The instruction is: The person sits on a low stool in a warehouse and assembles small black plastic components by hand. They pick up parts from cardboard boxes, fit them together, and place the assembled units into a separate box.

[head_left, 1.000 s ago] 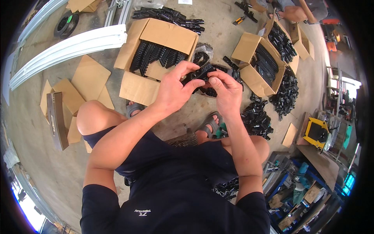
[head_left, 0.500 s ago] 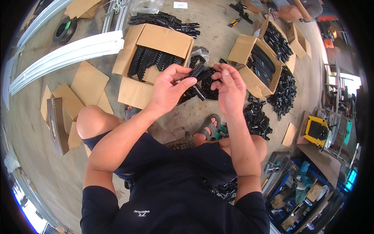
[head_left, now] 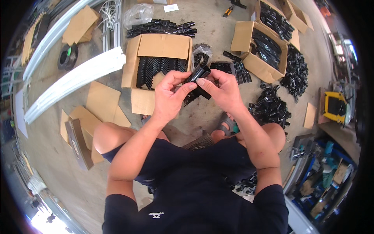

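Observation:
Between my two hands is a glossy black tubular part [head_left: 200, 72] with a branch at its lower end, tilted up to the right. My left hand [head_left: 171, 91] pinches it from the left, thumb along its side. From the right, my right hand [head_left: 222, 87] closes on the same part, thumb pressed against the tube. Just beyond my left hand stands an open cardboard box [head_left: 165, 46] with black parts stacked in neat slanted rows. Whether a smaller piece is pinched in my right fingers is hidden.
A second open box [head_left: 243, 31] of black parts stands at right, beside loose heaps of black parts [head_left: 270, 105]. More black parts [head_left: 161, 28] lie behind the near box. White curved panels [head_left: 78, 84] and flat cardboard [head_left: 102, 99] are at left; a blue tool crate [head_left: 327, 175] is lower right.
My right hand, earlier apart from the black part, has come in and taken hold of it. The whole view has shifted with my head.

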`<act>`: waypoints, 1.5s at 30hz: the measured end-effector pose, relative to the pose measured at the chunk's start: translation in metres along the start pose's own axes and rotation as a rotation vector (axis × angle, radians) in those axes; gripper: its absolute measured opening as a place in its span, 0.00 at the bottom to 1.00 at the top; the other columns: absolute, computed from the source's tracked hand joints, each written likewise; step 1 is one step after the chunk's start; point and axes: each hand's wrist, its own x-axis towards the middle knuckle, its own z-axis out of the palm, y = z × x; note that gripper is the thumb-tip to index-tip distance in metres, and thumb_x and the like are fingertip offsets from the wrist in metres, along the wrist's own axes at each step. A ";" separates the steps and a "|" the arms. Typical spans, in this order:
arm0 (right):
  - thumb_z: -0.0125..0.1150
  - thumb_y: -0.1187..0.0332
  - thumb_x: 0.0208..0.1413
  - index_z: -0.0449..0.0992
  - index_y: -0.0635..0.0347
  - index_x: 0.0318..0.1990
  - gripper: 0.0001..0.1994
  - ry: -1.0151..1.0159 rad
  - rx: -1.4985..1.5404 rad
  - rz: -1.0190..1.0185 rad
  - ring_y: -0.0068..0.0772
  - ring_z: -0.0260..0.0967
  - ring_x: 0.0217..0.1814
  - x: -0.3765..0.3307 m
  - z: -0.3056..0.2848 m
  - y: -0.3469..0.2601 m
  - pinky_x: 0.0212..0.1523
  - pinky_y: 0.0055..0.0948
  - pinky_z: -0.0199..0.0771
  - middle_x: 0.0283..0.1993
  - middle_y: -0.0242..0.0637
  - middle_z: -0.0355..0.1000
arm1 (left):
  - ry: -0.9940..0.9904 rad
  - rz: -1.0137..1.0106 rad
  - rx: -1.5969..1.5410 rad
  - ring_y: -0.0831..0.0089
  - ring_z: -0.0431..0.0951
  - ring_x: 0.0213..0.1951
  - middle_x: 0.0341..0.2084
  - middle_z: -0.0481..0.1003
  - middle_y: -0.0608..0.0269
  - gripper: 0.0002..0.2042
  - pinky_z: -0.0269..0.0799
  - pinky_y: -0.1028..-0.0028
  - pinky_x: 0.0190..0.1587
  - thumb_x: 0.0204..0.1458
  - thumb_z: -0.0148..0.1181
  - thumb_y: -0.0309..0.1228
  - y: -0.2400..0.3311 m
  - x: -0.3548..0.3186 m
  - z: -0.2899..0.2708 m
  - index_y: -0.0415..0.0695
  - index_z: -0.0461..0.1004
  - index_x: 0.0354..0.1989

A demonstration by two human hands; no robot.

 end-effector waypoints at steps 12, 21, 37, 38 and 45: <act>0.71 0.64 0.56 0.82 0.67 0.33 0.13 -0.089 0.069 0.073 0.15 0.55 0.22 0.000 -0.016 -0.015 0.23 0.27 0.56 0.17 0.28 0.66 | -0.059 0.092 0.093 0.76 0.80 0.47 0.46 0.81 0.55 0.15 0.76 0.76 0.52 0.59 0.63 0.16 -0.010 0.000 -0.003 0.36 0.72 0.54; 0.74 0.62 0.55 0.81 0.68 0.32 0.15 0.027 0.070 0.011 0.15 0.57 0.22 -0.010 -0.020 -0.017 0.22 0.27 0.58 0.17 0.28 0.67 | -0.131 0.069 0.007 0.75 0.81 0.46 0.46 0.81 0.53 0.14 0.78 0.76 0.51 0.57 0.63 0.13 -0.005 0.010 0.000 0.35 0.73 0.51; 0.57 0.67 0.70 0.75 0.68 0.54 0.13 0.149 0.571 0.326 0.21 0.70 0.34 0.009 -0.013 0.039 0.31 0.24 0.73 0.38 0.31 0.75 | 0.026 -0.174 -0.462 0.55 0.83 0.47 0.46 0.80 0.45 0.09 0.82 0.55 0.53 0.65 0.59 0.28 -0.001 0.004 -0.001 0.43 0.74 0.51; 0.56 0.68 0.70 0.74 0.69 0.54 0.13 0.137 0.591 0.314 0.20 0.70 0.33 0.006 -0.011 0.028 0.30 0.24 0.73 0.37 0.31 0.76 | 0.043 -0.176 -0.459 0.55 0.83 0.47 0.46 0.80 0.45 0.09 0.82 0.55 0.53 0.65 0.59 0.28 -0.002 0.003 -0.003 0.43 0.74 0.51; 0.60 0.71 0.66 0.82 0.66 0.45 0.08 0.134 0.436 0.246 0.16 0.65 0.23 0.010 -0.015 0.013 0.24 0.21 0.66 0.30 0.28 0.73 | 0.092 -0.188 -0.454 0.60 0.83 0.46 0.44 0.81 0.48 0.08 0.82 0.59 0.53 0.64 0.60 0.25 0.002 0.004 -0.003 0.41 0.74 0.50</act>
